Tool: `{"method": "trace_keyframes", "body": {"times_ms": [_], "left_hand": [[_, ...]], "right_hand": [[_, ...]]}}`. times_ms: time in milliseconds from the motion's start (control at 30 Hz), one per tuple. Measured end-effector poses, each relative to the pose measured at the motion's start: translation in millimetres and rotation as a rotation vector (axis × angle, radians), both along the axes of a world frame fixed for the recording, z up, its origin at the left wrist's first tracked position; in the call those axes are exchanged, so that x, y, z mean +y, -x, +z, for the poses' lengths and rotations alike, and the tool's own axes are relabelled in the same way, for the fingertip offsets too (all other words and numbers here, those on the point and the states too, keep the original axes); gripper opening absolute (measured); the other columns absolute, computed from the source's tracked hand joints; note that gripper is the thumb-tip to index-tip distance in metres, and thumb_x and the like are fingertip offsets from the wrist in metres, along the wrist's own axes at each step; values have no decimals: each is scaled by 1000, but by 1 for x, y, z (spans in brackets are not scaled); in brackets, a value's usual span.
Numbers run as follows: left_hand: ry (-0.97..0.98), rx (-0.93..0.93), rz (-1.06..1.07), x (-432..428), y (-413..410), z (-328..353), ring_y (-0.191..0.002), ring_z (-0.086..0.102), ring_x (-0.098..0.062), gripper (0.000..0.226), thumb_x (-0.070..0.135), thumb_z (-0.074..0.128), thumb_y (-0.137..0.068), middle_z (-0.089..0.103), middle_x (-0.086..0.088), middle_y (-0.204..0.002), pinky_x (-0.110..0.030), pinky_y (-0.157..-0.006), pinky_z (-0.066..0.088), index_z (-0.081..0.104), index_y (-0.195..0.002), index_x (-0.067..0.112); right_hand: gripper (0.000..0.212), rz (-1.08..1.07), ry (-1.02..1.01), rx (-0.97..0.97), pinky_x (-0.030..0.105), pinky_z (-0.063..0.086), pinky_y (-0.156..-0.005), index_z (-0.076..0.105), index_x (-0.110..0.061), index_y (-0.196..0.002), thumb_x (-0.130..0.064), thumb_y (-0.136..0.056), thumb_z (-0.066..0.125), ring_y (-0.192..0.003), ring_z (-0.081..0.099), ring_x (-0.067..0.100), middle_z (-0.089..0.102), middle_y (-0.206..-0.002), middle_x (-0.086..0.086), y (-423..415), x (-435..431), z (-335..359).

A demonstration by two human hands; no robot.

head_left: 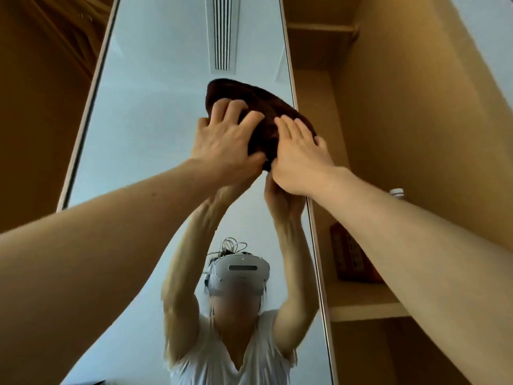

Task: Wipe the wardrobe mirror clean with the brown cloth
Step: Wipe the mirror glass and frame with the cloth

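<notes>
1. the brown cloth (261, 107) sits bunched high on the wardrobe mirror (155, 112), near its right frame (288, 65).
2. my left hand (222, 140) grips it, fingers bent into the folds, thumb hooked under; my right hand (299, 157) presses flat on it, fingers straight and close together.
3. to wipe well, i judge i should flatten the bunch, press evenly and run overlapping strokes up to the frame.
4. cloth and hands hide the glass beneath, so i cannot tell whether it is clean there.
5. smears are hard to make out anywhere; the mirror's top is cut off, and my right arm (416, 245) covers part of the shelf (366, 309).
</notes>
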State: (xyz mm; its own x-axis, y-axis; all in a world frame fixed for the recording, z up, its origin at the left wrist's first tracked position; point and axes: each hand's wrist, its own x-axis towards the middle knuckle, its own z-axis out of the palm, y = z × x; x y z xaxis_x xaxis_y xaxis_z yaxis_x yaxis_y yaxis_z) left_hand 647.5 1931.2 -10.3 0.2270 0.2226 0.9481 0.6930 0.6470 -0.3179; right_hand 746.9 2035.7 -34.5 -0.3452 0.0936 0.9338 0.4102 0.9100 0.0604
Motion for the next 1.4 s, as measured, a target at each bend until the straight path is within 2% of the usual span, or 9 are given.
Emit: {"method": "trace_keyframes", "body": {"times_ms": [100,333,667,800,900,1000,1100,1233,1400], "left_hand": [[-3,15,-20,-1,0,-7,-134,23,-32,66,45,58,-76,36,-6,-141,-47,-95,34,40,-137,25],[78,230,-60,-11,22,-102,-122,36,-33,67,47,72,-65,54,-11,-126,-47,-83,40,59,-124,19],[25,46,2,-8,1,-27,-127,32,-35,67,47,58,-70,41,-9,-135,-47,-89,35,45,-132,23],[19,126,-88,-15,12,-85,-121,41,-37,65,47,60,-65,52,-11,-127,-45,-84,37,58,-124,20],[112,245,-63,-27,28,-119,-121,45,-37,64,54,67,-66,58,-12,-123,-49,-85,40,63,-120,18],[150,249,3,-30,29,-95,-120,45,-37,68,53,70,-63,56,-11,-124,-50,-87,39,61,-122,19],[83,101,6,-23,15,-38,-129,34,-33,67,48,60,-69,46,-8,-134,-49,-93,36,50,-131,24],[84,-33,22,-16,1,22,-135,23,-29,61,38,58,-79,35,-4,-142,-48,-99,32,39,-137,27],[19,31,15,-31,4,-33,-117,37,-32,60,42,65,-65,48,-7,-122,-45,-92,29,53,-121,25]], "right_hand": [[73,12,-8,-44,48,7,-117,-5,-15,-150,-24,-95,42,-145,-8,20,-6,-159,1,-5,-1,-2],[70,-23,-137,9,46,10,-117,-4,-11,-150,-34,-96,35,-146,-6,23,-3,-159,7,3,13,-127],[74,-49,-34,-8,50,5,-116,-1,-12,-150,-35,-94,42,-146,-4,21,-1,-159,3,2,-1,-28],[80,-93,-135,3,47,4,-117,1,-6,-150,-45,-91,38,-145,2,27,2,-159,12,3,-8,-95],[85,-105,-183,-56,51,15,-116,5,1,-148,-55,-90,33,-144,9,37,10,-156,22,4,-11,-148],[90,-144,-193,-72,48,9,-117,-1,-1,-148,-62,-89,26,-145,3,35,4,-157,20,7,-5,-124],[93,-113,-126,-28,44,3,-116,-2,-5,-149,-64,-88,34,-145,-2,28,-3,-158,12,9,-4,-52],[97,-64,4,-140,46,4,-115,-6,-10,-150,-67,-86,40,-145,-5,26,-5,-159,6,4,-8,27],[98,-27,-140,-108,42,-1,-116,-6,-10,-150,-69,-84,36,-145,-10,21,-9,-159,5,6,-4,-31]]}}
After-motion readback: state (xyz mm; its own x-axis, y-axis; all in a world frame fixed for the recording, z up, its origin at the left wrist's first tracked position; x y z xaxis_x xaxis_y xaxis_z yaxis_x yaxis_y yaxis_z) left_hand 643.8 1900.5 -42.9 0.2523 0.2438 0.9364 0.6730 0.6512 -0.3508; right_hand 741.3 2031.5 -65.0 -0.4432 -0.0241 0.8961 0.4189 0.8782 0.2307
